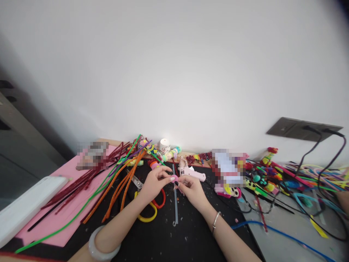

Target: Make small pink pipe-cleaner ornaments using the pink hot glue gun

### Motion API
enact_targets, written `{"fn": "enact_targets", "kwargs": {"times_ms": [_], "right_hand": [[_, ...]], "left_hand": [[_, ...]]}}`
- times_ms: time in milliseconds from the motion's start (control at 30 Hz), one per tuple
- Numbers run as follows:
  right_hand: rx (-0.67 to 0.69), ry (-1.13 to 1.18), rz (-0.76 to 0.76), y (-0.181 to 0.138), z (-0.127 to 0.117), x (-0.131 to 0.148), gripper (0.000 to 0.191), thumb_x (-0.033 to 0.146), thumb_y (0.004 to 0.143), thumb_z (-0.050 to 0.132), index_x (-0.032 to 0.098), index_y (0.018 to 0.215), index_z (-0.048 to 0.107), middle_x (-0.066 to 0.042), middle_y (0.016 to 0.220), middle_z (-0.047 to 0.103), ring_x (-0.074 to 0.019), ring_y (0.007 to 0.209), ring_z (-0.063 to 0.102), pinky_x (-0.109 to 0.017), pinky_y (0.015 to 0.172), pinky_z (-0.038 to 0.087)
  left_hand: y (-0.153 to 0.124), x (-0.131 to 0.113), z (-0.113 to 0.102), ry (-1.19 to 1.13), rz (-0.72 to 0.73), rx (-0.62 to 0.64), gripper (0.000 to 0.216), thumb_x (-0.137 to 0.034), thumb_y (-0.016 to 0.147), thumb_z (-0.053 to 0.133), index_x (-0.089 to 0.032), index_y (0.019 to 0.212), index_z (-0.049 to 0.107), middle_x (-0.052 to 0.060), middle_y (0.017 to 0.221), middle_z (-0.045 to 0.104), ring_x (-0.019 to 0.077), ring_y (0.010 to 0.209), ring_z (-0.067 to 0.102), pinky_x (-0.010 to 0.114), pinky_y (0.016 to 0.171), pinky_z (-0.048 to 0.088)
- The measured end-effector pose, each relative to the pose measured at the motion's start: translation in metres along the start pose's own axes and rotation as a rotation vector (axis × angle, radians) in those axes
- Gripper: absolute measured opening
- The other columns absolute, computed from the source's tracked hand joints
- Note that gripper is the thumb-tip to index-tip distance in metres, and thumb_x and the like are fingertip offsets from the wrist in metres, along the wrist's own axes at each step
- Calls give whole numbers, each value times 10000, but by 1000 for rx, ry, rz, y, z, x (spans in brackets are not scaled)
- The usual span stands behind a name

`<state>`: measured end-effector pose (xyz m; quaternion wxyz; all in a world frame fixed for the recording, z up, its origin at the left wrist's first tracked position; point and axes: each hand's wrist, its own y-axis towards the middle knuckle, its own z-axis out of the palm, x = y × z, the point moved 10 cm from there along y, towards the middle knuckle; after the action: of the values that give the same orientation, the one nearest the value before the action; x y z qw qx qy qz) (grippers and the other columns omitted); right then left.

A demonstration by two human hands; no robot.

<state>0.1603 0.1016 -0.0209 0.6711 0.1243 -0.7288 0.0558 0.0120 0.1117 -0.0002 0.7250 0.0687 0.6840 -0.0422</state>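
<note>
A small round pink piece point(175, 178) is pinched between the fingertips of both my hands above the black mat point(191, 233). My left hand point(158, 181) grips it from the left, thumb and forefinger closed. My right hand point(191, 188) grips its right side the same way; a dark nail shows there. Scissors with yellow and red handles point(150, 215) lie on the mat, partly behind my left forearm. Just beyond my right hand rests a pale pink glue gun point(195, 174). Below the hands a thin translucent strip point(176, 207) lies lengthwise.
Orange pipe cleaners point(128, 182) and dark red ones point(79, 182) spread leftward over a pink sheet point(57, 229). A white box point(29, 207) borders it. A white paper cup point(164, 146) stands by the wall. Finished figures, cables and coloured pipe cleaners point(324, 174) crowd the right, below a wall socket point(302, 130).
</note>
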Motion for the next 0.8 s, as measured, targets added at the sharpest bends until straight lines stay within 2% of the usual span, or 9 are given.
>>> {"fn": "enact_targets", "kwargs": {"times_ms": [333,800], "right_hand": [[20,4,3,1,1,-2,217,408,839,755,196,800,725,-12,661,724,-109,477,481,-239,484,375],[21,41,33,1,0,-5,210,397,826,767,189,827,742,-14,666,749,-102,464,487,-228,475,386]], "left_hand": [[1,1,3,5,31,32,324,-357,741,833,-193,983,692,-61,631,650,172,645,625,299,694,476],[2,2,7,-2,73,89,317,-391,813,783,-192,1049,711,-52,674,615,183,674,617,318,723,492]]}}
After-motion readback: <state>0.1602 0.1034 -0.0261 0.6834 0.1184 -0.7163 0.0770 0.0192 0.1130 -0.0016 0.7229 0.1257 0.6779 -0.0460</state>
